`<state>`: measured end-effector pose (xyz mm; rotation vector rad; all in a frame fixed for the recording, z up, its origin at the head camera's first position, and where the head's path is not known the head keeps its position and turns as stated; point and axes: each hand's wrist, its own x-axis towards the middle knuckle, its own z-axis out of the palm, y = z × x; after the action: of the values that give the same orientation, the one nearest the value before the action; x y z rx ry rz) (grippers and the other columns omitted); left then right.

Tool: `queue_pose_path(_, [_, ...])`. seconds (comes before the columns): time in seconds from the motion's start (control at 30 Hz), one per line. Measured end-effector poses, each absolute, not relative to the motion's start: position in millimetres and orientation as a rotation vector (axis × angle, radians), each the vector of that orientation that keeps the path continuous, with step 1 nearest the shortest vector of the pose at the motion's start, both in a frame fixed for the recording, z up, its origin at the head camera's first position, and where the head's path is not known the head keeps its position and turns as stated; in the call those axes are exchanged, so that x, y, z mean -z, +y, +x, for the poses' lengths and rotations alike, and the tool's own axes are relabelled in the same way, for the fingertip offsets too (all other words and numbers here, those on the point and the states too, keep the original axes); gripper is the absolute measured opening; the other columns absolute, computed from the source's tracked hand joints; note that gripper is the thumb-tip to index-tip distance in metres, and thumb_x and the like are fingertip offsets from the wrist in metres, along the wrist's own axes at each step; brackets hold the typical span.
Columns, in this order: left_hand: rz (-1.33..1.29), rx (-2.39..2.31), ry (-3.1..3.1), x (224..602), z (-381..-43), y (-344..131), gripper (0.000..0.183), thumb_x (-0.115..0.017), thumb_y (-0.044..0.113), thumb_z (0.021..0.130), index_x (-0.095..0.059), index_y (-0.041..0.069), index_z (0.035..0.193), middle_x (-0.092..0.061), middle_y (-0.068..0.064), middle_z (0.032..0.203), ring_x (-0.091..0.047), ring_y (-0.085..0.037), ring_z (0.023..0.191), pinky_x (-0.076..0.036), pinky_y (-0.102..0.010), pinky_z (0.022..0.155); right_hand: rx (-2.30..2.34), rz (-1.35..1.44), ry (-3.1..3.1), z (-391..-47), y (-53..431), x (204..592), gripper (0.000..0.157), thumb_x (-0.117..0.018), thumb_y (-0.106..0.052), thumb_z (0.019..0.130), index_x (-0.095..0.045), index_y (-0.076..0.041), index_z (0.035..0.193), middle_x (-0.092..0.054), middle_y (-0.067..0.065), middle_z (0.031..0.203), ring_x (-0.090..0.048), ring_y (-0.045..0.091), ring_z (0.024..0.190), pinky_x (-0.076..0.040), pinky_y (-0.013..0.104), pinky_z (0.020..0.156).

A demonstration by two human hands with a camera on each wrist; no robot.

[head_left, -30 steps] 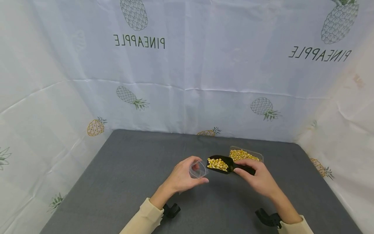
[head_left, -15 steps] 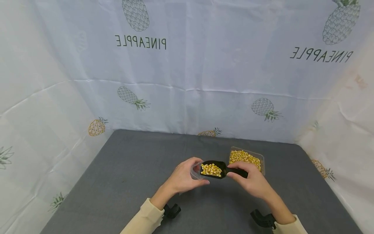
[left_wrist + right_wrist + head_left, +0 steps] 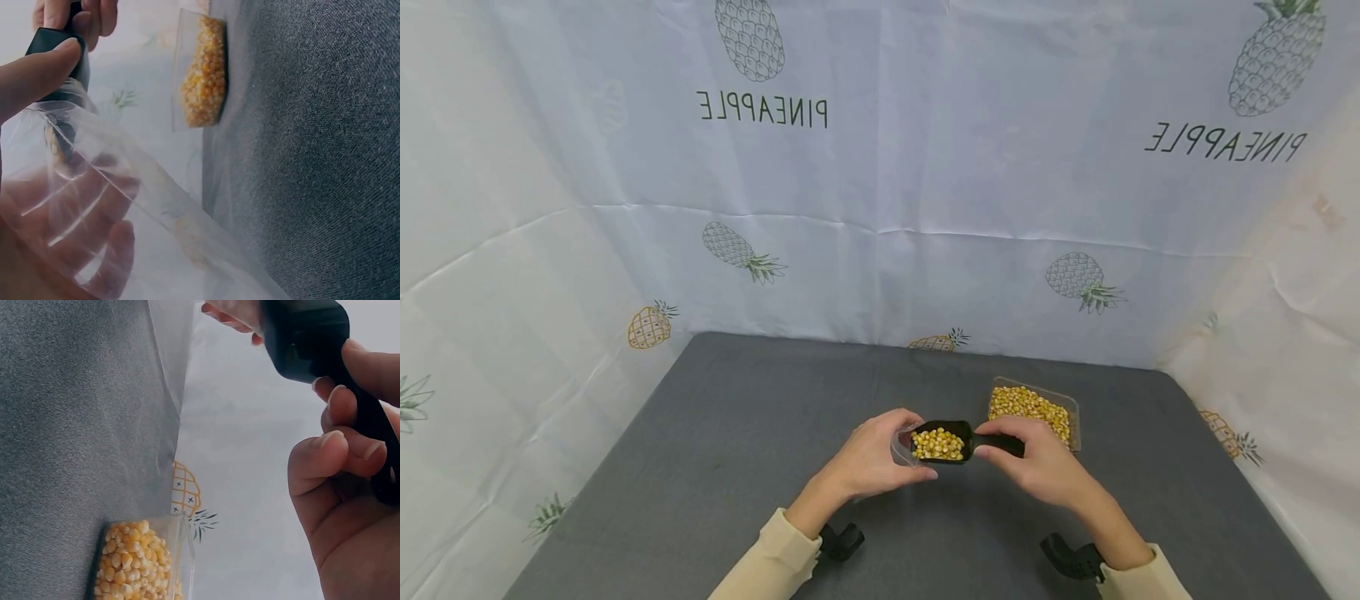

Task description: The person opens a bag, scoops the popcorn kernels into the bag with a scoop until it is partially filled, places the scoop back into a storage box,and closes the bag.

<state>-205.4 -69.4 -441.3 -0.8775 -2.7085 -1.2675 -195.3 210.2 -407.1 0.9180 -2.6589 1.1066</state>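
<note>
My left hand (image 3: 874,458) holds a clear plastic bag (image 3: 156,187), its fingers and thumb curved around the bag's spread mouth. A black scoop (image 3: 306,337) filled with yellow corn kernels (image 3: 938,444) has its front end inside that mouth. My right hand (image 3: 1037,462) grips the scoop's handle, thumb on one side and fingers curled on the other. In the left wrist view, the bag hangs down past the left fingers, and kernels show dimly through the plastic at the scoop's tip.
A clear rectangular container (image 3: 1073,412) of corn kernels stands on the grey table (image 3: 760,400), behind the right hand. White curtains (image 3: 925,167) with pineapple prints enclose the table at the back and sides. Black wrist mounts (image 3: 842,542) sit below both hands.
The right hand has brought the loaded scoop left and slightly nearer, from beside the bag's mouth into it. The left hand has stayed almost still with the bag.
</note>
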Motion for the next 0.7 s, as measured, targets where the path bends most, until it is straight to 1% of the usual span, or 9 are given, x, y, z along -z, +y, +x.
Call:
queue_pose_path(0.07, [-0.889, 1.243, -2.725, 441, -205, -70, 0.06, -0.085, 0.048, 0.08, -0.063, 0.019, 0.128, -0.065, 0.009, 0.114, -0.06, -0.005, 0.096, -0.052, -0.032, 0.082, -1.112, 0.936, -2.68, -196, 209, 405, 0.021, -0.074, -0.023, 0.095, -0.074, -0.012, 0.114, -0.072, 0.0, 0.11, -0.069, 0.024, 0.098, -0.056, 0.044, 0.08])
queue_pose_path(0.1, [-0.897, 1.232, -2.732, 441, -205, -70, 0.059, -0.085, 0.048, 0.081, -0.063, 0.019, 0.127, -0.065, 0.009, 0.113, -0.06, -0.005, 0.095, -0.052, -0.032, 0.082, -1.11, 0.944, -2.69, -196, 209, 405, 0.022, -0.073, -0.024, 0.096, -0.074, -0.012, 0.114, -0.072, 0.001, 0.109, -0.069, 0.024, 0.097, -0.056, 0.043, 0.079])
queue_pose_path(0.17, [-0.911, 1.207, -2.745, 440, -205, -71, 0.059, -0.084, 0.047, 0.082, -0.063, 0.019, 0.128, -0.066, 0.009, 0.113, -0.061, -0.003, 0.092, -0.052, -0.032, 0.081, -1.094, 0.959, -2.711, -196, 209, 403, 0.023, -0.072, -0.026, 0.097, -0.074, -0.012, 0.114, -0.072, 0.001, 0.108, -0.069, 0.021, 0.095, -0.056, 0.04, 0.077])
queue_pose_path(0.3, [-0.931, 1.162, -2.764, 439, -205, -72, 0.058, -0.084, 0.047, 0.082, -0.063, 0.019, 0.128, -0.066, 0.011, 0.111, -0.06, -0.001, 0.086, -0.051, -0.035, 0.083, -1.053, 0.974, -2.745, -197, 209, 401, 0.025, -0.071, -0.03, 0.097, -0.074, -0.012, 0.114, -0.072, -0.003, 0.106, -0.067, 0.012, 0.091, -0.054, 0.034, 0.074])
queue_pose_path(0.43, [-0.937, 1.133, -2.79, 437, -205, -73, 0.059, -0.084, 0.048, 0.081, -0.063, 0.019, 0.128, -0.066, 0.012, 0.111, -0.06, -0.001, 0.088, -0.05, -0.037, 0.086, -1.084, 0.982, -2.764, -199, 209, 399, 0.027, -0.071, -0.031, 0.097, -0.074, -0.011, 0.115, -0.071, -0.003, 0.106, -0.066, 0.012, 0.093, -0.055, 0.038, 0.076])
queue_pose_path(0.53, [-0.937, 1.117, -2.799, 435, -205, -73, 0.06, -0.084, 0.048, 0.081, -0.063, 0.019, 0.128, -0.067, 0.011, 0.111, -0.06, -0.002, 0.09, -0.05, -0.036, 0.085, -1.117, 0.984, -2.773, -200, 208, 398, 0.028, -0.071, -0.031, 0.097, -0.074, -0.01, 0.116, -0.071, -0.003, 0.107, -0.067, 0.013, 0.094, -0.055, 0.04, 0.077])
queue_pose_path(0.6, [-0.933, 1.103, -2.804, 435, -205, -74, 0.061, -0.084, 0.049, 0.081, -0.063, 0.018, 0.129, -0.067, 0.01, 0.112, -0.061, -0.003, 0.09, -0.051, -0.035, 0.084, -1.132, 0.977, -2.783, -200, 208, 397, 0.028, -0.07, -0.031, 0.098, -0.073, -0.01, 0.116, -0.071, -0.003, 0.106, -0.066, 0.013, 0.093, -0.055, 0.038, 0.077])
queue_pose_path(0.7, [-0.926, 1.087, -2.806, 435, -206, -74, 0.061, -0.084, 0.049, 0.081, -0.062, 0.018, 0.129, -0.066, 0.01, 0.112, -0.061, -0.004, 0.092, -0.051, -0.034, 0.083, -1.159, 0.972, -2.787, -200, 208, 396, 0.029, -0.07, -0.031, 0.098, -0.073, -0.009, 0.117, -0.071, -0.002, 0.107, -0.067, 0.014, 0.093, -0.055, 0.038, 0.076])
